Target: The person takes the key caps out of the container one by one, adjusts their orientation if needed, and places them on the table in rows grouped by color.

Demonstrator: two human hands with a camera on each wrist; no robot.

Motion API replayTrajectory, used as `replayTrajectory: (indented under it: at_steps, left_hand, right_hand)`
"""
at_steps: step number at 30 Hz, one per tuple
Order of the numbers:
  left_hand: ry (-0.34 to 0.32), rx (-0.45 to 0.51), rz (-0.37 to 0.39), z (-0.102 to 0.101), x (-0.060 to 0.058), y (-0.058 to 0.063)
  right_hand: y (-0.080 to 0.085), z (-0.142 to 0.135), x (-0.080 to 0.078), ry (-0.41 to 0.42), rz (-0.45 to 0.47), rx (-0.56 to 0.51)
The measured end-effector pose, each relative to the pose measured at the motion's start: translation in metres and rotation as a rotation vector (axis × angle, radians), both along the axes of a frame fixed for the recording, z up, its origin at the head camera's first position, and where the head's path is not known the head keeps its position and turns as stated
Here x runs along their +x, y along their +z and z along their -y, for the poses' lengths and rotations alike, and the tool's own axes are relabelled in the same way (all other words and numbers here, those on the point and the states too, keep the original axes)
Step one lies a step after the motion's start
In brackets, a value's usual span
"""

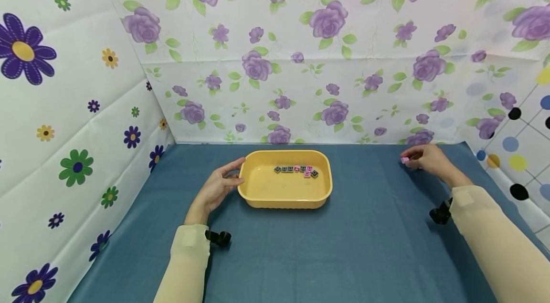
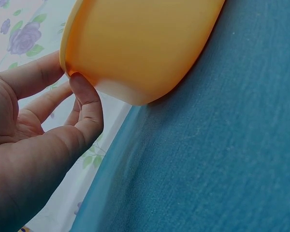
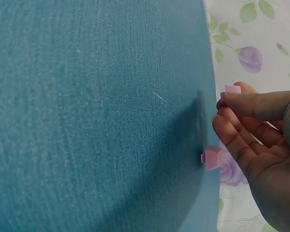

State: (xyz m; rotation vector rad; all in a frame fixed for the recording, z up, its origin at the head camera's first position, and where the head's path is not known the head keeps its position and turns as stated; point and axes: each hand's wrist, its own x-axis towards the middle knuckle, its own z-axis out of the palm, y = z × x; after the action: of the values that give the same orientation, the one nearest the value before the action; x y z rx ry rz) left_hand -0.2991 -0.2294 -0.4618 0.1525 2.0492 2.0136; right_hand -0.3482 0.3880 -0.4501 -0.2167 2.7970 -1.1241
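My left hand (image 1: 215, 191) pinches the left end of a yellow plastic tray (image 1: 283, 203) between thumb and fingers, with the thumb (image 2: 87, 99) against the outer wall. Inside the tray, several small dark and pink square pieces (image 1: 296, 169) lie in a loose row toward its far side. Far to the right, my right hand (image 1: 431, 162) holds a small pink square piece (image 3: 232, 89) between thumb and fingertips, above the cloth. Below those fingers in the right wrist view, another pink piece (image 3: 213, 158) with a small nub rests on the cloth; the head view does not show it.
A blue cloth (image 1: 275, 255) covers the table. Behind it stands a white sheet with purple roses (image 1: 258, 65), and side sheets with flowers (image 1: 77, 168) and coloured dots (image 1: 518, 163) rise at left and right. A black wrist camera (image 1: 440, 213) sits on each sleeve.
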Motion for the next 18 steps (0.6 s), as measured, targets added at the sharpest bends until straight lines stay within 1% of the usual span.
replayTrajectory:
  at_steps: [4,8,14,18]
  left_hand:
    - [0.003,-0.002,0.005,0.0,0.0,0.0]
    - [0.007,-0.003,0.01,0.0,-0.001,0.0]
    - [0.007,-0.005,0.015,-0.001,0.0,0.0]
    - [0.005,-0.004,0.01,0.0,0.0,0.001]
  right_hand:
    - [0.0,0.0,0.0,0.004,-0.011,-0.004]
    - [0.001,-0.002,0.0,0.01,0.001,-0.024]
    - [0.01,-0.017,0.004,-0.027,0.025,-0.083]
    - [0.014,-0.028,0.006,-0.049,0.023,-0.078]
